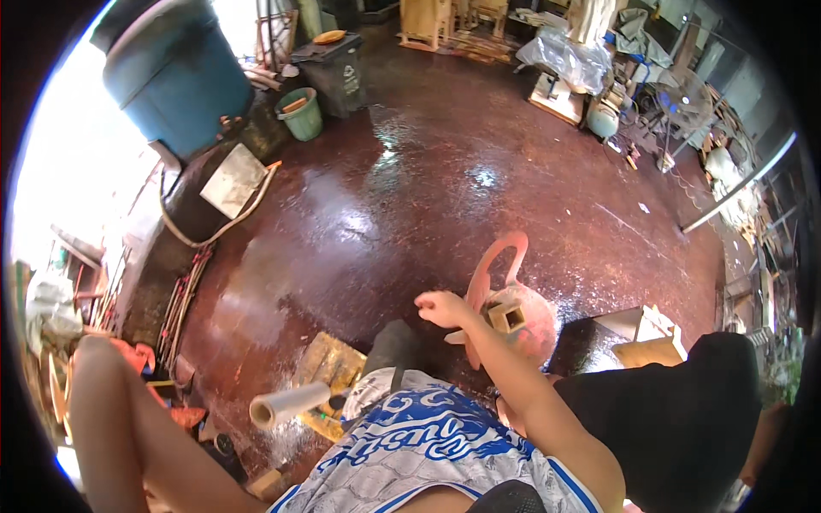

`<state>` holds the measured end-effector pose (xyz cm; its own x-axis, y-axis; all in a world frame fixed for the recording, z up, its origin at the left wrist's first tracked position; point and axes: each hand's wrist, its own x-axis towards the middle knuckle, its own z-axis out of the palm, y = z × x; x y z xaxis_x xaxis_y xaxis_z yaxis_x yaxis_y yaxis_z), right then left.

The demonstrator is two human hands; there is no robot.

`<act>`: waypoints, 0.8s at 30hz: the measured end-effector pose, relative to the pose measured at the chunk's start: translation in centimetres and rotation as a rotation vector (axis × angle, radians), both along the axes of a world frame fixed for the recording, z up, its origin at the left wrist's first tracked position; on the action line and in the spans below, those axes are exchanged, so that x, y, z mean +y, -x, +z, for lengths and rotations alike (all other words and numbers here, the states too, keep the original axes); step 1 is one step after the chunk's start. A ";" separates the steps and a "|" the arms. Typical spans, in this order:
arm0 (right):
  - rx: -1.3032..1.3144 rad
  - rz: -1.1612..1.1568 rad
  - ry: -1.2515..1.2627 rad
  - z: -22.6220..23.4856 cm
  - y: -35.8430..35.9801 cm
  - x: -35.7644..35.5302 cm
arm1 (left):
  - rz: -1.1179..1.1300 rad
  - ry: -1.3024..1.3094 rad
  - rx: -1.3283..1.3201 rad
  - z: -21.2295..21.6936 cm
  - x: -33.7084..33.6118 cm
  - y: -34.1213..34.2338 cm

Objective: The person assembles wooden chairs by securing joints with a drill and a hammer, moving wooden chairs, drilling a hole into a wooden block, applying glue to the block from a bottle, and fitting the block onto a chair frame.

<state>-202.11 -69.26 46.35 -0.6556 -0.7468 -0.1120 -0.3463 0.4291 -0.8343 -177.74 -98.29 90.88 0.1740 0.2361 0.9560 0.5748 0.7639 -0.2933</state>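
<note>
My right hand [440, 309] reaches forward over the floor, fingers loosely curled, with nothing visible in them. Just right of it stands a coral-pink bird-shaped piece [536, 309] with a long hooked neck. A small square wooden tube [506, 317] sits against its round body, and my forearm covers part of it. At the left, my left arm is bent with the elbow out; that hand lies outside the picture. A roll of clear plastic film [291, 404] rests beside a yellow, stained wooden stool or board [332, 363], left of my dark-covered knee.
An open cardboard box [654, 342] lies on the right. A hose [244, 214] curls around a pale slab [233, 181] near a large blue tank [175, 85]. Green bucket [301, 115] and dark bin [338, 81] stand farther back. A compressor [603, 120] and a leaning pole [740, 184] are at right.
</note>
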 end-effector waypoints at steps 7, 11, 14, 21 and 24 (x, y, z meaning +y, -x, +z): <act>0.095 -0.575 -0.117 -3.1 26.3 0.6 | -0.244 -0.072 -0.154 -5.9 -12.0 28.1; -0.148 -0.963 -0.183 -6.9 29.4 5.7 | -0.384 -0.073 -0.220 -5.0 -16.4 43.6; -0.277 -1.130 0.036 -13.9 29.0 7.9 | -0.464 -0.101 -0.245 -4.8 -19.8 54.1; -0.187 -1.476 -0.299 -12.9 35.2 3.8 | -0.511 -0.086 -0.302 -5.6 -21.1 77.5; -0.635 -1.587 -0.154 -14.3 48.2 4.6 | -0.468 -0.081 -0.314 -6.0 -19.7 86.9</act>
<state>-250.34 -64.70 32.00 -0.5145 0.5817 -0.6300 0.8078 0.0822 -0.5837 -264.61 -118.02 84.87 -0.0527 0.1261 0.9906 0.9078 0.4193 -0.0051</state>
